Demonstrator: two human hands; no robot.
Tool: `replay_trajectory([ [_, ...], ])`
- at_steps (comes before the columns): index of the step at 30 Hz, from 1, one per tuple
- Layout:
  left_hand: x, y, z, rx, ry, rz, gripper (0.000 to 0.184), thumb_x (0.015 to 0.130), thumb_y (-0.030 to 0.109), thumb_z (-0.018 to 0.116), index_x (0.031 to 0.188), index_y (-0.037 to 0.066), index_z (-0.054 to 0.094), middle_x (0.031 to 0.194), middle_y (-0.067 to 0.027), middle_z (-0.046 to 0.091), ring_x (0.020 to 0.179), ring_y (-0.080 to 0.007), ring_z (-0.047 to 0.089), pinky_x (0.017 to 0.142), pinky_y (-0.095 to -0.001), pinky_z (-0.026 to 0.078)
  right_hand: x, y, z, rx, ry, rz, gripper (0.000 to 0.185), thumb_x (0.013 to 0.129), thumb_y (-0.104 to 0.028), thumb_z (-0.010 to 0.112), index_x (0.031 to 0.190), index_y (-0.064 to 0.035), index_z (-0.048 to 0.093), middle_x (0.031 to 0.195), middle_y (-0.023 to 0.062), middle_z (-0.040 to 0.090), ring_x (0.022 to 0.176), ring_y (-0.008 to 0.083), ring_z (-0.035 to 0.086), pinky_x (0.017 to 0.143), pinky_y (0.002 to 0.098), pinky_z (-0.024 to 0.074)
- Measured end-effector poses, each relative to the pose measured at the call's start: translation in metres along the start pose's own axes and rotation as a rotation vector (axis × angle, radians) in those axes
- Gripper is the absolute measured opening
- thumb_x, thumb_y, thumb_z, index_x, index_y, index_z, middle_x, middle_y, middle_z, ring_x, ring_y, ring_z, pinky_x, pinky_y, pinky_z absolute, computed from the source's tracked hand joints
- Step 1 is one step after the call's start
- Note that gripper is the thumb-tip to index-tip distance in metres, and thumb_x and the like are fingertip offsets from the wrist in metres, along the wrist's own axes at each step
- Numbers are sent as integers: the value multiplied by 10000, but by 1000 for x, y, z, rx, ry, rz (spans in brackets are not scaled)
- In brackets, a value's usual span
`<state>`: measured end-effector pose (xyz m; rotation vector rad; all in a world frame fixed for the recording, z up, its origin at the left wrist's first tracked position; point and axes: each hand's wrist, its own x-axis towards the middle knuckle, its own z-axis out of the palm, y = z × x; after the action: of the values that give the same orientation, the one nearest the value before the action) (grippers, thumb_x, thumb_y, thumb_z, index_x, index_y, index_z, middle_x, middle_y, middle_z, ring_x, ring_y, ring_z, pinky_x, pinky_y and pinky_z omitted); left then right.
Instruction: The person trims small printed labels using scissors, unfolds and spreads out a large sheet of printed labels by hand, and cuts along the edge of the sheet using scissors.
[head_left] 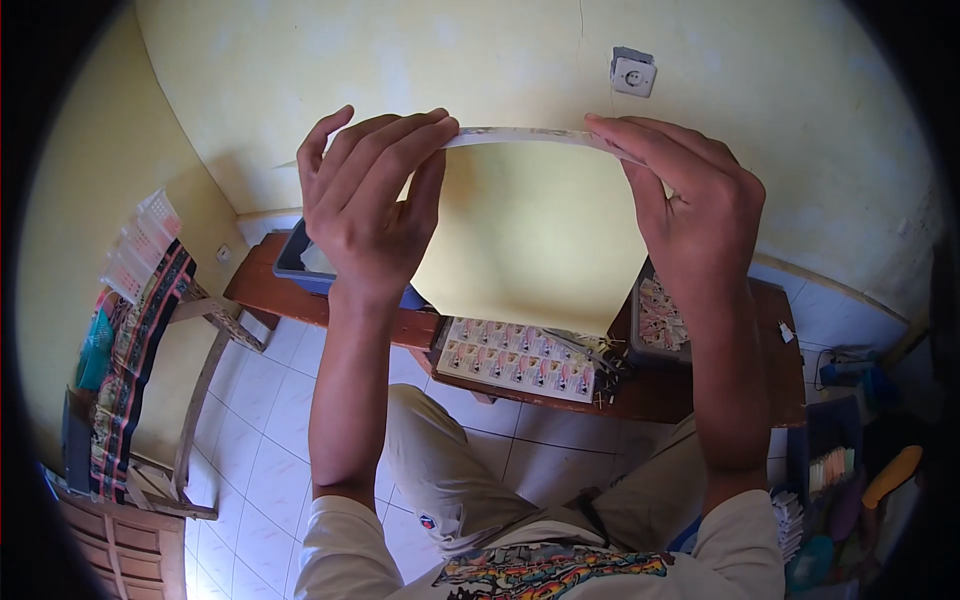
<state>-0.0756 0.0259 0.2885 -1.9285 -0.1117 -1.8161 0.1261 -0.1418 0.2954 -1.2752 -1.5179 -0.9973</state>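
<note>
Holding up a pale sheet [530,240], spread between both hands and showing its plain face. Pinching one end of its upper edge between thumb and fingers of the left hand [372,195], nearly closed there, with the little finger lifted apart. Pinching the opposite end likewise in the right hand [698,205], thumb beneath, forefinger laid along the top. Bowed gently along that edge, showing a thin printed strip between the fingertips.

Below the hands and between them, past the sheet's lower edge, see a printed sheet [515,362] with rows of repeated small pictures, lying on a brown bench [412,328]. Beside it, toward the right hand, see dark scraps [610,378], too small to make out. Just below the right hand, see a grey tray [660,355] filled with small printed pieces [657,312]. Behind and below the left hand, see a blue bin [290,262] on the same bench. Well left of the left hand, see a pink basket [145,245] above patterned cloth [125,400]. Above the right hand, see a wall socket [634,76].
</note>
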Motion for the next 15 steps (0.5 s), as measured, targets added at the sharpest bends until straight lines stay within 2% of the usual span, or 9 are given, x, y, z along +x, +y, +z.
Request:
replay_trajectory([
  [1, -2, 2, -4, 5, -10, 5, 248, 781, 26, 856, 975, 173, 808, 980, 51, 807, 920, -129, 739, 1050, -398, 479, -2, -1, -1, -1, -5, 6, 322, 838, 73, 778, 1112, -88, 826, 1058, 103, 810, 959, 243, 780, 836, 335, 633],
  [3, -6, 11, -15, 17, -41, 11, 251, 787, 11, 849, 989, 155, 809, 985, 23, 808, 920, -146, 745, 1057, -413, 485, -9, -3, -2, 11, 43, -32, 258, 813, 1, 770, 1036, -113, 828, 959, 46, 804, 840, 244, 752, 789, 367, 584],
  [4, -11, 18, -22, 16, -48, 6, 251, 787, 11, 849, 989, 155, 809, 985, 23, 808, 920, -146, 745, 1057, -413, 485, -12, -6, -6, 14, 36, -28, 258, 813, 1, 770, 1036, -113, 828, 959, 46, 804, 840, 244, 752, 789, 367, 584],
  [6, -22, 31, -38, 4, -145, -33, 312, 797, -100, 788, 1029, 108, 797, 1007, -42, 819, 948, -211, 767, 1071, -448, 495, -20, -14, -15, 57, -52, -32, 264, 800, 9, 766, 1031, -104, 828, 959, 34, 804, 845, 229, 754, 784, 360, 568],
  [10, -57, 53, -63, -24, -272, -94, 308, 787, -92, 791, 1031, 96, 788, 989, -51, 810, 933, -219, 762, 1084, -465, 488, -53, -24, -20, 93, -126, -12, 252, 803, -1, 768, 1024, -109, 828, 945, 22, 802, 851, 210, 757, 777, 350, 556],
  [11, -62, 59, -66, -11, -271, -83, 218, 805, 36, 854, 1002, 113, 802, 978, -11, 800, 879, -177, 746, 1035, -438, 498, -62, -27, -23, 107, -175, 10, 252, 798, -7, 772, 1020, -113, 828, 946, 21, 802, 857, 204, 758, 778, 348, 555],
  [14, -78, 78, -84, -96, -360, -127, 213, 806, 44, 859, 999, 112, 800, 995, -18, 796, 880, -176, 741, 987, -431, 518, -83, -37, -34, 154, -272, 69, 259, 791, 13, 776, 1018, -102, 827, 956, 38, 803, 869, 217, 757, 784, 352, 557],
  [15, -86, 82, -88, -123, -360, -126, 229, 786, 37, 863, 993, 106, 796, 1000, -23, 791, 880, -183, 736, 893, -402, 553, -90, -41, -38, 189, -318, 112, 266, 790, 37, 776, 1020, -86, 826, 965, 56, 805, 874, 237, 755, 789, 359, 560],
])
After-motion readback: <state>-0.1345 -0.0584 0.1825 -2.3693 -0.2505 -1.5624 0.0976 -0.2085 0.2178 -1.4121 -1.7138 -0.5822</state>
